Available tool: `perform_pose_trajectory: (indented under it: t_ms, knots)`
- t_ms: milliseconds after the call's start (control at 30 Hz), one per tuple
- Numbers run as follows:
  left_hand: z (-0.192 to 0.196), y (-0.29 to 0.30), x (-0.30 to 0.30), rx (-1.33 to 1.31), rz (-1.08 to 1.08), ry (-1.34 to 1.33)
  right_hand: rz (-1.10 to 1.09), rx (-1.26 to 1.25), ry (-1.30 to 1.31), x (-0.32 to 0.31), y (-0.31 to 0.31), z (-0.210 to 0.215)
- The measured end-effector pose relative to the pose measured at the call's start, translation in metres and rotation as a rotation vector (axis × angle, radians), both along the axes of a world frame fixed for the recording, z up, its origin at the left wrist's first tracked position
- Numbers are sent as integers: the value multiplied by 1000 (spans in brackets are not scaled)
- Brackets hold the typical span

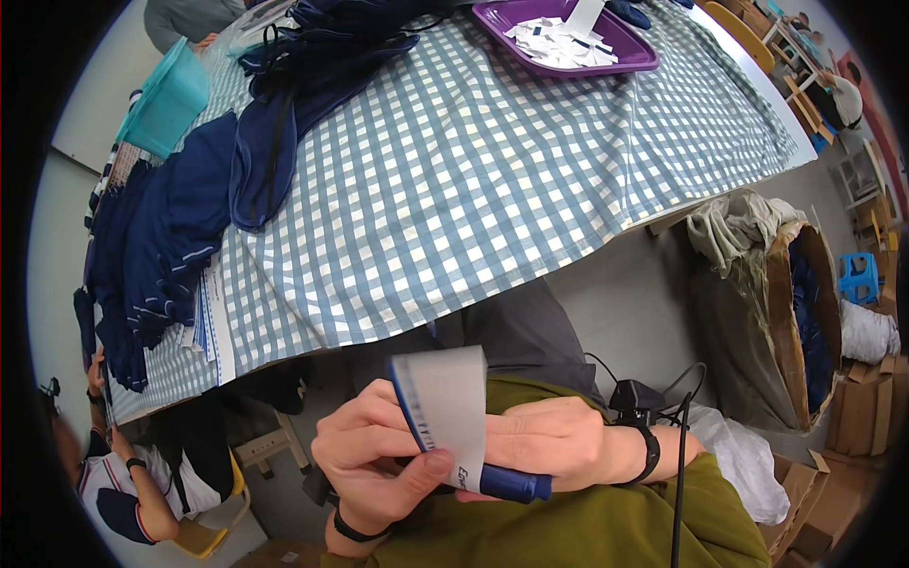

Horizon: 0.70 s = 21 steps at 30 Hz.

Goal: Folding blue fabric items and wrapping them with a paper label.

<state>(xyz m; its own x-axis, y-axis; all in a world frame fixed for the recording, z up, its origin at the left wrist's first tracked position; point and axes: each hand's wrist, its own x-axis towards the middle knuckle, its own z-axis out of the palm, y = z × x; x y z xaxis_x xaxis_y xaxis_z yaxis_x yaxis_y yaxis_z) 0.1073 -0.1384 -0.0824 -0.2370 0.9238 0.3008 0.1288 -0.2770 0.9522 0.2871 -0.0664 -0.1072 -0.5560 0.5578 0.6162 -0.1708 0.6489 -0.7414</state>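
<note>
Left hand (379, 454): pinches the paper stack (443, 407), thumb on its lower edge.
Right hand (554, 440): closed around the blue pen (507, 485), behind the stack.
Stack: held at the lap, below the desk (492, 189).
Tip: I'd keep the thumb firm so sheets stay squared.

Matt paper slip (447, 402); glossy plastic pen (507, 484); woven checked cloth (492, 170); smooth purple plastic tray (636, 49).

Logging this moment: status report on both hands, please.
Left hand pinches white paper label. Right hand grips blue marker beside label. Nothing between them.
</note>
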Motion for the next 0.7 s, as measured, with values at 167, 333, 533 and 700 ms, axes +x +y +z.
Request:
perform_pose_trajectory:
  t_ms: [167,333,533,700]
  knots:
    - [-1,-2,-1,10,8,31,22,-25,43,-2,-5,-6]
    - [-1,-6,-3,-27,35,22,19,-54,15,-4,-7,-5]
    - [1,-3,-8,-84,5,69,39,-57,62,-6,-4,-11]
    - [6,4,-5,-321,-66,-214,138,-21,51,-1,5,-14]
